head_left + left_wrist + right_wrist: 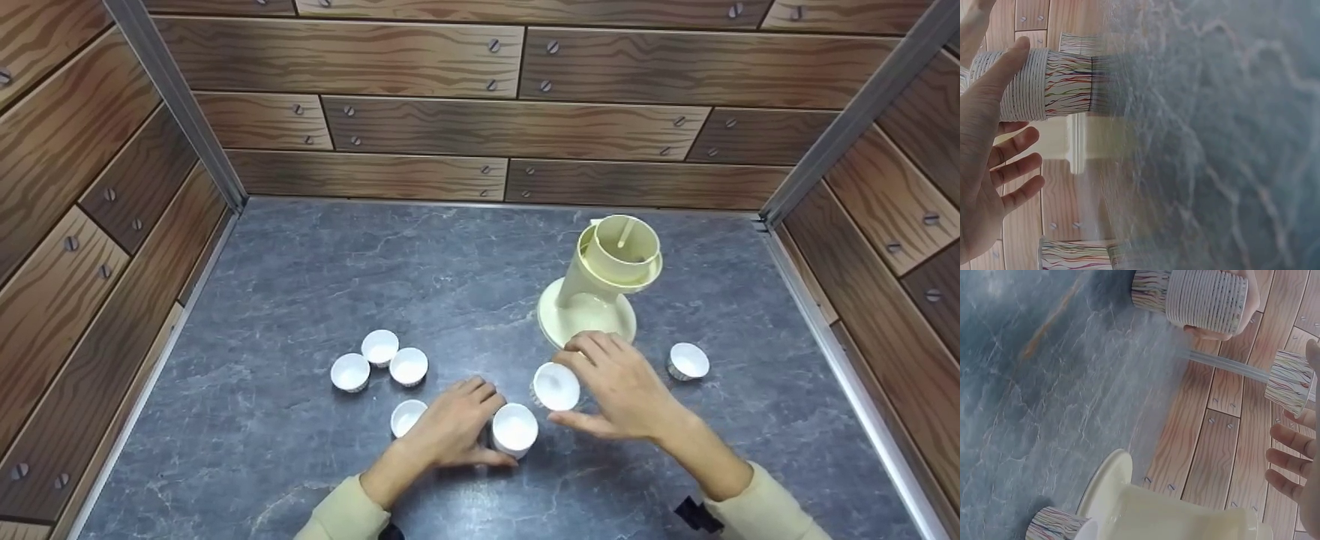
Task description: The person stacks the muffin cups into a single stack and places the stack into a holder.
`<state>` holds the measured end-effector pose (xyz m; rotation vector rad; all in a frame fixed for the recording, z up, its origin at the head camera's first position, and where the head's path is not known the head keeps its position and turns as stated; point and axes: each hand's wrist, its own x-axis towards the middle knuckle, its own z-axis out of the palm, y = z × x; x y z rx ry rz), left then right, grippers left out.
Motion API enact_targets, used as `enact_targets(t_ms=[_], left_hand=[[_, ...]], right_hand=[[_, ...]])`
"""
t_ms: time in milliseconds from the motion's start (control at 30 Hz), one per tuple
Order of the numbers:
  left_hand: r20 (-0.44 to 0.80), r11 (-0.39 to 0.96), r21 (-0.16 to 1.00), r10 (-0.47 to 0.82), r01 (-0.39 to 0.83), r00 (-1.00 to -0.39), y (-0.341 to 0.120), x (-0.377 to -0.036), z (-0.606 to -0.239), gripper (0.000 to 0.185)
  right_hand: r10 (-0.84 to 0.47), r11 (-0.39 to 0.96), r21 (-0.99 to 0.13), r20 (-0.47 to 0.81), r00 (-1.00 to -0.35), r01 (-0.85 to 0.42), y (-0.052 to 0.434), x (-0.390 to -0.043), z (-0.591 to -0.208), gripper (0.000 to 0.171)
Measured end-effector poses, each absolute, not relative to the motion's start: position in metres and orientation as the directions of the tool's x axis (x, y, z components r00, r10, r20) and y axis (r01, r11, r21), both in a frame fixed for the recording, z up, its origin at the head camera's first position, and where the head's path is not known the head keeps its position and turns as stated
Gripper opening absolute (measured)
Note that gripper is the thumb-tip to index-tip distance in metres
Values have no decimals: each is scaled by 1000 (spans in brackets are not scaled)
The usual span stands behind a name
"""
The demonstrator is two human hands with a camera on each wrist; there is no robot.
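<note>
My left hand [457,420] grips a stack of white paper baking cups [515,430], thumb on the near side. In the left wrist view the stack [1024,84] shows many nested rims above a wall with coloured wavy lines, and it stands upright on the table. Just to its right, my right hand [619,390] pinches a single baking cup [556,387] between thumb and fingers. That cup [1291,382] is raised off the table and slightly tilted in the right wrist view, the other fingers spread. Another cup [407,418] sits beside my left hand, partly hidden by it.
Three baking cups [380,348] stand grouped on the left of the grey marbled table [300,270]. One more cup [688,361] stands at right. Behind my right hand is a cream plastic stand [589,300] with a round base and open cylinder top. Wood-patterned walls [420,124] surround the table.
</note>
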<state>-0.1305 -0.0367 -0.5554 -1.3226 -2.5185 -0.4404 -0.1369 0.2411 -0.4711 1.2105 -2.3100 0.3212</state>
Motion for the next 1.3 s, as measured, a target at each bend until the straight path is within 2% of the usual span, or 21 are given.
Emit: enact_targets(t_ms=[533,967,1300], left_hand=[[382,539,139,744,830,-548,-37,-130,-555,72],[399,532,131,744,836,-536,-38,-130,-555,73],[352,548,152,747,822,-563,-37,-130,-554,74]], right_hand=[[-728,532,-4,508,-460,-847,221,-128,-489,68],[-741,534,-25,469,-481,-845,215,-122,-500,66],[-741,523,-29,479,-471,-852,211,-122,-505,65]])
